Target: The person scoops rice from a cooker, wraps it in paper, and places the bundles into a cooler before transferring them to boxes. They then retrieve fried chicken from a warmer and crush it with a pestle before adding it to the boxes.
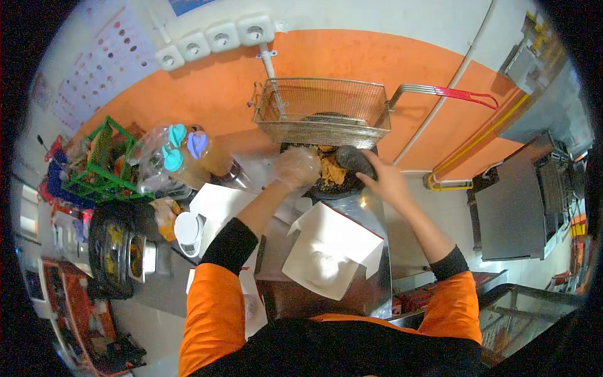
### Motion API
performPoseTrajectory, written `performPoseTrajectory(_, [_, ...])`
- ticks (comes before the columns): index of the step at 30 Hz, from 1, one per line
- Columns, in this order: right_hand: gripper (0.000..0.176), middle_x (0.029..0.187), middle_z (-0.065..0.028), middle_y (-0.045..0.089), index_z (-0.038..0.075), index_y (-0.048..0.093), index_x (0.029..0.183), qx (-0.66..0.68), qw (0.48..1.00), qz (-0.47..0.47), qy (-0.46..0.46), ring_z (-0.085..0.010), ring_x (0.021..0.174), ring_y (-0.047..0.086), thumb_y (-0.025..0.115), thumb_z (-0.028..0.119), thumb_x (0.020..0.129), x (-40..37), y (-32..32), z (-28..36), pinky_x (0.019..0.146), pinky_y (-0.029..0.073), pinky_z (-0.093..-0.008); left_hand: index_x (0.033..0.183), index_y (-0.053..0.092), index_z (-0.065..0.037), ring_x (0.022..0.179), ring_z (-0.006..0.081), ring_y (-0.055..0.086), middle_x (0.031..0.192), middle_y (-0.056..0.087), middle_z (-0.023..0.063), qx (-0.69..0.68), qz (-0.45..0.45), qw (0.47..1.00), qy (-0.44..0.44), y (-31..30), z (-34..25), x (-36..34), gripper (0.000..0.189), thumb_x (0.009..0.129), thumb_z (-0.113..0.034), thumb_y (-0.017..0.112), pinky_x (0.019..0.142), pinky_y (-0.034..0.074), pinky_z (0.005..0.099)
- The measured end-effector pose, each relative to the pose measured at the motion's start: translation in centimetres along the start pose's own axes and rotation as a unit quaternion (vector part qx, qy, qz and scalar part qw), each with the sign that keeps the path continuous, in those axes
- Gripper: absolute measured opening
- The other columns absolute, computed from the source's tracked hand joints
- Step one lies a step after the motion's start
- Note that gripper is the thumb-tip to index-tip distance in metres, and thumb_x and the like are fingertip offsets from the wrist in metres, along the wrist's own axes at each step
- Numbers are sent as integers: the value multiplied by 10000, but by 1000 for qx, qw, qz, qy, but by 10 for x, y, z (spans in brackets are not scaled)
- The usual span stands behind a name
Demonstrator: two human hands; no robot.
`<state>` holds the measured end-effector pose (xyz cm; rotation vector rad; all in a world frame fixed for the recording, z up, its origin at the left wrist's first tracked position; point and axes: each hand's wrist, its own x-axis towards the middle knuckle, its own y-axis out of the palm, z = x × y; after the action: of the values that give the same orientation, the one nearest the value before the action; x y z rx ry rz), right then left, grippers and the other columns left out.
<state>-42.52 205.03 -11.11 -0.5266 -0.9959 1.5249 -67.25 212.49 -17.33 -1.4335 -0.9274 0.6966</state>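
A dark round stone mortar [342,190] stands on the metal counter below the wire basket. Golden-brown fried food in pieces and crumbs [333,171], looking like fried chicken, lies in it. My right hand [382,178] is wrapped around a dark stone pestle [352,159], which is over the right side of the food. At the mortar's left edge is my left hand [298,166], in a clear plastic glove. Its fingers are blurred, and whether they touch the food cannot be made out.
An open white carton [326,251] lies nearest me, with another carton [220,207] left of it. A fryer basket [323,113] with a red handle [468,95] rises behind the mortar. Capped bottles [198,146], a white scale [188,231] and a green crate [100,160] stand left.
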Motion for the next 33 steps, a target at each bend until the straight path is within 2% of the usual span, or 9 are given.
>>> performPoseTrajectory(9, [534,1024,-218,624,132,466,1268,89,995,-38,-15,-384,923,615,678,168,779,-6,0,-17,804,494,-412,890,700,-27,954,336,623,971,656,194,-7,201,979,-37,-45,-46,25,387,724,-339,543,844,460,451])
performPoseTrajectory(12, [540,1062,-218,612,133,466,1276,84,996,-37,-24,-383,939,610,677,144,779,-14,-16,-12,816,491,-405,828,711,-115,800,346,633,823,663,151,22,160,987,21,-41,-30,17,360,703,-422,570,732,504,435])
performPoseTrajectory(15, [550,1048,-215,613,148,460,1289,72,990,-97,-68,-387,912,612,674,149,783,-20,-20,4,800,493,-420,866,702,-129,836,335,624,892,659,133,-67,35,995,67,29,21,20,365,710,-431,569,736,499,444])
performPoseTrajectory(17, [559,1010,-223,616,178,450,1302,81,977,-156,-124,-394,880,614,670,176,789,-16,-15,14,779,496,-440,960,674,-133,921,303,615,1018,641,110,-65,45,994,76,26,33,16,366,717,-387,570,779,498,429])
performPoseTrajectory(23, [557,888,-242,605,277,412,1328,-50,989,140,-15,-391,802,613,638,275,819,0,25,1,724,495,-461,1098,639,-193,1014,229,597,1110,622,40,-74,83,993,44,-25,14,-3,351,773,-308,570,872,480,363])
performPoseTrajectory(27, [563,868,-245,610,236,425,1321,112,978,-141,-108,-404,797,611,651,279,807,-1,19,19,718,501,-467,1111,624,-198,1039,232,587,1150,606,37,-55,75,994,56,3,29,-1,349,778,-288,577,896,468,363])
performPoseTrajectory(28, [548,870,-244,612,216,440,1318,69,982,-139,-110,-403,797,613,648,265,813,-6,34,4,711,502,-474,1082,633,-194,1045,244,582,1154,603,43,-88,43,993,60,7,33,-7,313,785,-272,571,895,470,374])
performPoseTrajectory(31, [539,869,-237,604,216,439,1329,-44,987,152,-25,-402,777,604,637,240,828,2,36,-7,702,501,-466,1104,629,-211,1041,226,586,1155,606,26,-107,36,992,58,2,34,-13,323,790,-260,573,909,462,353])
performPoseTrajectory(33, [561,812,-234,600,231,424,1336,-20,994,90,-66,-418,731,599,643,240,819,15,15,12,693,503,-471,1125,626,-229,1033,211,592,1148,614,14,-140,41,988,47,6,42,-6,334,797,-255,568,917,457,338])
